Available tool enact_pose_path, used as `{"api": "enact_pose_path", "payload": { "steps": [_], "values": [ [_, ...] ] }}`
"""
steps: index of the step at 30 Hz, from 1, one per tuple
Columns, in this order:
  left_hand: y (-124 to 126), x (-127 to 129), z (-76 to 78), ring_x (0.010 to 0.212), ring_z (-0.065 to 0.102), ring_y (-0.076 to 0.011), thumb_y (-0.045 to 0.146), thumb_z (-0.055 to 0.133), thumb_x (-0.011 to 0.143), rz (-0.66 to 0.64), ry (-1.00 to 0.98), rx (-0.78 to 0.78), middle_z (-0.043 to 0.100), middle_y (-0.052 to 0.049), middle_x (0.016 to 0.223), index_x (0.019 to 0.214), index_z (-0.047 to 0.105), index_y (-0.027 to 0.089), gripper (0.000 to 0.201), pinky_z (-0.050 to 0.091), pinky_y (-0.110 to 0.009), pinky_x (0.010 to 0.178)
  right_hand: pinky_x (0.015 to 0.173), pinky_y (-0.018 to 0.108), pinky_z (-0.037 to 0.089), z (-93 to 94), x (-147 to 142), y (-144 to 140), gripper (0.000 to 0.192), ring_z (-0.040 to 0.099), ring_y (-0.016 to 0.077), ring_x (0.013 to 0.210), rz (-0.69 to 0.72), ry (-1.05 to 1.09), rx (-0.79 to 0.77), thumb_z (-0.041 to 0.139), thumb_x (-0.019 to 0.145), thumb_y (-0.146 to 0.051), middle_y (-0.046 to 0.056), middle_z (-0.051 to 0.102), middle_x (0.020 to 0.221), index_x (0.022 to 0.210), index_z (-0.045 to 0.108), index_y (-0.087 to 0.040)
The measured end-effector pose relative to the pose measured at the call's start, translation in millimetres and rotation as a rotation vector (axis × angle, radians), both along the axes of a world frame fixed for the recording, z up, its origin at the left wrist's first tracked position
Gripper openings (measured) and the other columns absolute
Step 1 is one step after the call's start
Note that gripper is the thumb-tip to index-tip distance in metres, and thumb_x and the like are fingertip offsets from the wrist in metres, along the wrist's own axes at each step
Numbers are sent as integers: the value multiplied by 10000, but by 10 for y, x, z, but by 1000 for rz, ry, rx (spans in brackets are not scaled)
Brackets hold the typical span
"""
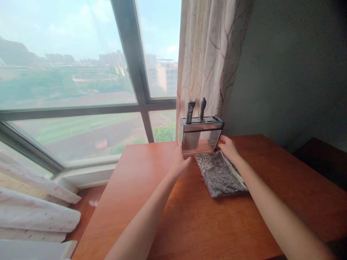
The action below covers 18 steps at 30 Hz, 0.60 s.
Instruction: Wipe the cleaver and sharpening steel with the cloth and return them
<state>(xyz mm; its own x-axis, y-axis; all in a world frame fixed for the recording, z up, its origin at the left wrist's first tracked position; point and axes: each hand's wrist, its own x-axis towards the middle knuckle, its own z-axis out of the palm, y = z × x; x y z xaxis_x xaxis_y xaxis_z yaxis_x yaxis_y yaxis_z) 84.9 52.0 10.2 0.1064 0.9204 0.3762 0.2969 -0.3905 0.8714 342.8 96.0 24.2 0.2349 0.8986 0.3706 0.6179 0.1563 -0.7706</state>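
Note:
A knife block (pixel 202 127) with a metal top and clear sides stands upright at the far part of the table. Two dark handles rise from its slots: a knife handle (pixel 190 112) on the left and a rounder black handle (pixel 202 107) beside it. My left hand (pixel 181 161) is against the block's left end, thumb spread to the right. At the lower right corner, my right hand (pixel 227 146) has its fingers closed on the block's edge. In front of the block lies a folded grey patterned cloth (pixel 221 177), partly under my right forearm.
The reddish-brown wooden table (pixel 130 173) reaches toward a large window (pixel 67 54) at the left. A patterned curtain (pixel 206 47) hangs just behind the block. To the right is a dark wall (pixel 284 72); another curtain (pixel 32 206) hangs at lower left.

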Motion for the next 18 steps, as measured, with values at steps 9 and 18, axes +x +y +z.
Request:
{"api": "enact_pose_path", "payload": {
  "steps": [9,18],
  "values": [
    [120,470,-62,1350,328,-340,127,601,653,-45,151,53,413,-167,1428,1462,251,153,882,251,-495,1129,989,438,459,-65,464,53,441,623,260,1106,-83,97,27,534,616,-101,113,684,1136,1036,649,-170],
    [94,508,-25,1351,312,-342,113,575,686,14,143,72,418,-159,1413,1419,307,174,783,211,-522,1137,985,449,463,-49,458,14,441,623,275,1100,-104,129,7,575,630,-124,105,686,1128,1060,641,-197]
  ]
}}
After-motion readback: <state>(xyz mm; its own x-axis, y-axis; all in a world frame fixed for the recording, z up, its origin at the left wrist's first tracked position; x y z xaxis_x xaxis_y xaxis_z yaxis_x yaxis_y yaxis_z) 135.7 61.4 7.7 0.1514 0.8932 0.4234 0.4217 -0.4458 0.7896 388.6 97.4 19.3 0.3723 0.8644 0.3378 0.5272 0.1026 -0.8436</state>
